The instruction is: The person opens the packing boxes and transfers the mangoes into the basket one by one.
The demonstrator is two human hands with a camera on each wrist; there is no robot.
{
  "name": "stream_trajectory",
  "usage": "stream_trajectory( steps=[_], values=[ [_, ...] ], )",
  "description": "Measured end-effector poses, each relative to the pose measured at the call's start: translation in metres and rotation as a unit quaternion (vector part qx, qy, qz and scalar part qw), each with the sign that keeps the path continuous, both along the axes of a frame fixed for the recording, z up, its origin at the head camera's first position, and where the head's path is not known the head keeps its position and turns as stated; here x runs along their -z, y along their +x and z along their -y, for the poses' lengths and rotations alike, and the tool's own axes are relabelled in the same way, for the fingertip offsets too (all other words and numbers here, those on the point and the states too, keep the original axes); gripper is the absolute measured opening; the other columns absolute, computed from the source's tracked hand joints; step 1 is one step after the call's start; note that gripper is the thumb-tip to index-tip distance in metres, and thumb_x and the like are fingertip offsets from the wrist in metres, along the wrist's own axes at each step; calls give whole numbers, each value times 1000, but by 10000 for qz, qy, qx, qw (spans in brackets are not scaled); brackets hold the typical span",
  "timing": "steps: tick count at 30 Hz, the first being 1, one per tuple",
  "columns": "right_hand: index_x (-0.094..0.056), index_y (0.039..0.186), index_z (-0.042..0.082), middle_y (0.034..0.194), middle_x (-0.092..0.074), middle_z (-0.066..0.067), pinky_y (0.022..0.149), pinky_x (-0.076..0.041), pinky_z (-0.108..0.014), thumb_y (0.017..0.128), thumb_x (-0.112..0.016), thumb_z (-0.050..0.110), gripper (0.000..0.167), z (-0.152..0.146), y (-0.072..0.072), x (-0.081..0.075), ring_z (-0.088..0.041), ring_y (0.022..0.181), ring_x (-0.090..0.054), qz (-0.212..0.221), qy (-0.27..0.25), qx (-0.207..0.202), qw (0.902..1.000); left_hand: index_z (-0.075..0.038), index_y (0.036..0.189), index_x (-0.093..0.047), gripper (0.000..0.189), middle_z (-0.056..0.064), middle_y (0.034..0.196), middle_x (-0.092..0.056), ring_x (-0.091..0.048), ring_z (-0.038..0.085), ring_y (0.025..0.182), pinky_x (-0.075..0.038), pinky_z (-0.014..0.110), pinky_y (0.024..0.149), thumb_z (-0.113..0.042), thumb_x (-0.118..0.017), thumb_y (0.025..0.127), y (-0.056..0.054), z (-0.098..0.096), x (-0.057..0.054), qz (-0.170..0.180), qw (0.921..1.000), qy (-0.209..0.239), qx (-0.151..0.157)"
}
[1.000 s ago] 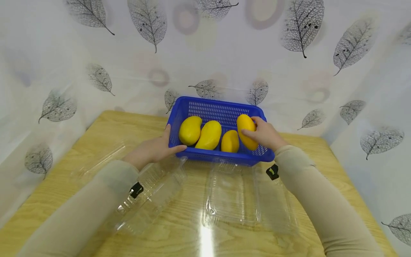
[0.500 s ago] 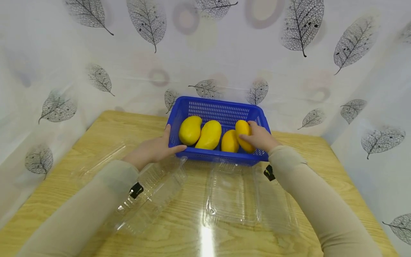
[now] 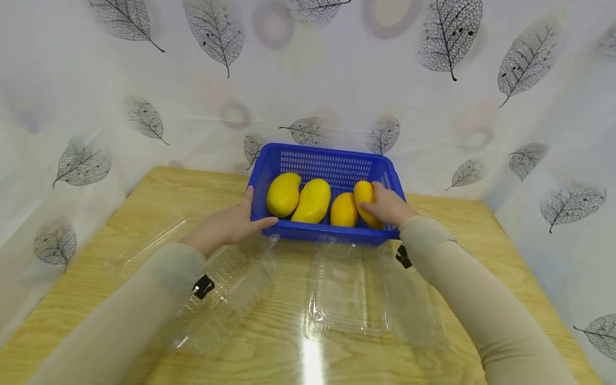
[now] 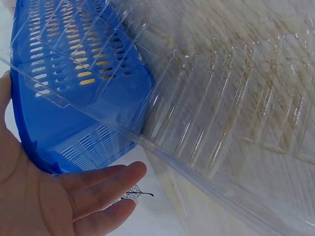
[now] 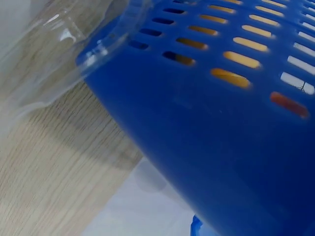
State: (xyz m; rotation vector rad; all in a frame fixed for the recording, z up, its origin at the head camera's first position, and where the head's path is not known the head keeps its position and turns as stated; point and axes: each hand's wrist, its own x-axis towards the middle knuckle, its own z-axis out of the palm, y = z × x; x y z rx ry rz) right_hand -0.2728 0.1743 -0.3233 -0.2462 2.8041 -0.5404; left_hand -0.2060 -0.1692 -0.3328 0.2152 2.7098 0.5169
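A blue slotted plastic basket (image 3: 313, 231) stands at the table's back, with several yellow mangoes inside. At its right end my right hand (image 3: 392, 206) holds the rightmost mango (image 3: 367, 203), tilted beside another mango (image 3: 344, 210). My left hand (image 3: 228, 227) is at the basket's left end, thumb along the front rim. The left wrist view shows fingers (image 4: 106, 189) extended along the outer wall of the basket (image 4: 74, 108). In the right wrist view the basket's wall (image 5: 187, 128) hides the right hand, and yellow shows through the slots.
Clear plastic clamshell containers lie lid-open on the wooden table (image 3: 269, 353): one at the left (image 3: 236, 289), partly under my left arm, and one at the right (image 3: 348, 294), before the basket. A leaf-print curtain (image 3: 308, 80) hangs close behind the basket.
My right hand has lowered the mango into the basket's right end and moved slightly left, then stayed there still gripping it. The left hand has kept its place at the basket.
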Motion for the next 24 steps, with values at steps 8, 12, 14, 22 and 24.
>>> stream_trajectory(
  steps=[8, 12, 14, 22, 24],
  values=[
    [-8, 145, -7, 138, -35, -32, 101, -32, -53, 95, -49, 36, 78, 5, -3, 2, -43, 123, -40, 186, 361, -25, 9992, -7, 144, 21, 111, 25, 143, -32, -56, 39, 108, -50, 42, 67, -80, -30, 79, -1, 1, 1, 4, 10000, 45, 25],
    [-8, 145, -7, 140, -33, -32, 103, -29, -53, 94, -49, 35, 79, 8, -5, 2, -43, 125, -37, 208, 450, -12, 9988, -9, 144, 21, 110, 25, 141, -35, -61, 34, 97, -48, 35, 56, -81, -30, 78, -3, 2, 2, 5, 10000, 58, -25],
    [-7, 145, -7, 141, -31, -32, 103, -29, -53, 94, -49, 35, 79, 9, -6, 3, -43, 126, -36, 303, 472, 7, 9984, -8, 145, 21, 112, 25, 140, -37, -61, 34, 96, -48, 35, 55, -82, -30, 77, -3, 2, 2, -3, 10000, 38, -11],
    [-8, 146, -5, 141, -31, -31, 102, -29, -55, 93, -50, 36, 79, 8, -8, 4, -44, 126, -36, 332, 511, -18, 9981, -8, 144, 21, 114, 24, 141, -36, -57, 38, 107, -50, 45, 71, -84, -28, 75, -3, 2, 1, 1, 10000, 43, 7],
    [-8, 146, -5, 141, -32, -31, 102, -29, -55, 93, -50, 36, 79, 9, -8, 5, -43, 125, -36, 359, 502, -12, 9981, -8, 145, 20, 112, 24, 142, -35, -56, 39, 108, -50, 45, 72, -82, -30, 77, -3, 2, 1, 7, 10000, 19, -11]
  ],
)
